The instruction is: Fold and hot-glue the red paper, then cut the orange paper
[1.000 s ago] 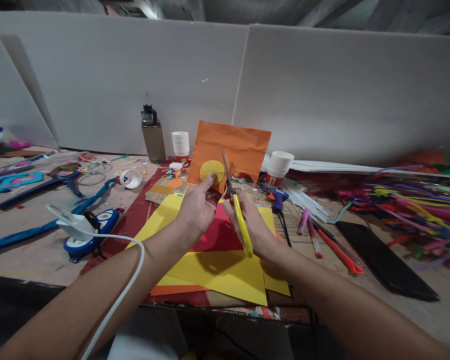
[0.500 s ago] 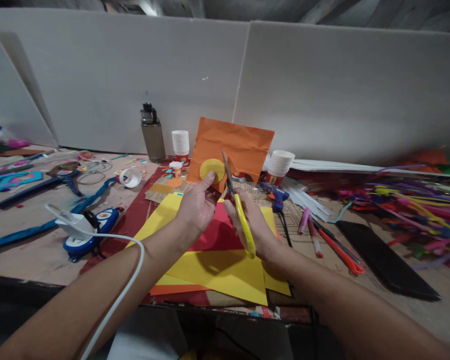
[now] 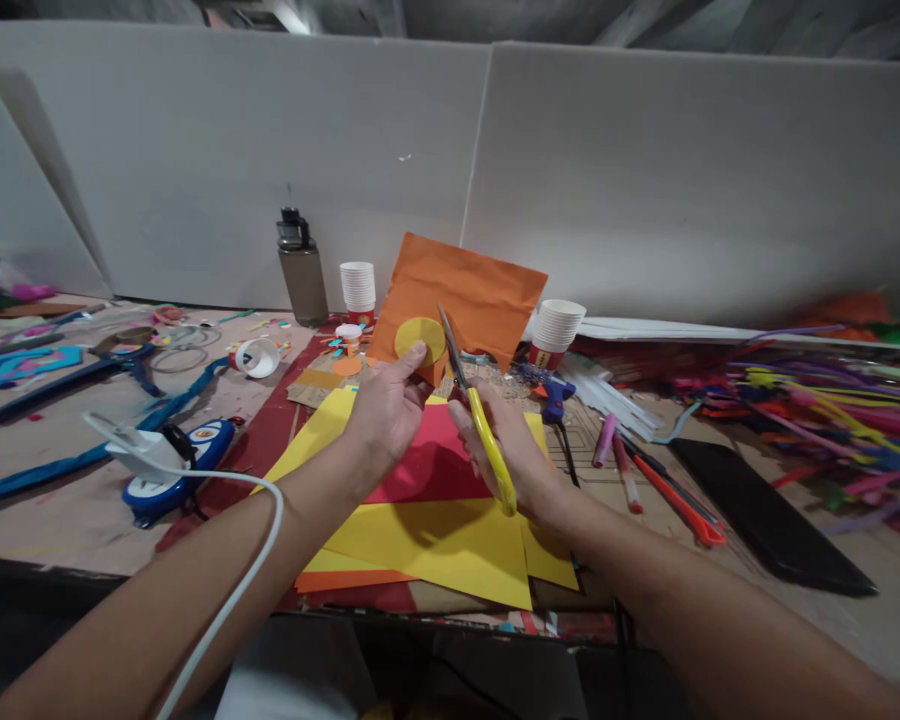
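Note:
My left hand point(image 3: 390, 410) pinches an orange sheet point(image 3: 472, 290) together with a yellow paper circle point(image 3: 420, 342), its thumb on the circle. Yellow-handled scissors point(image 3: 487, 430) are gripped in my right hand point(image 3: 502, 440), blades pointing up beside the circle, at the orange sheet. A cut edge runs below the blades. Under both hands lie yellow sheets point(image 3: 435, 545) with a red sheet point(image 3: 427, 465) on top.
Behind stand a bottle point(image 3: 304, 280) and stacked paper cups point(image 3: 358, 288). A glue gun point(image 3: 556, 397), markers point(image 3: 606, 440), a black phone point(image 3: 765, 515) and pipe cleaners point(image 3: 855, 410) lie right. A power strip point(image 3: 180, 470) with a white cable is left.
The orange sheet has tilted slightly in my left hand. The whole view has shifted a little; both hands keep nearly the same places.

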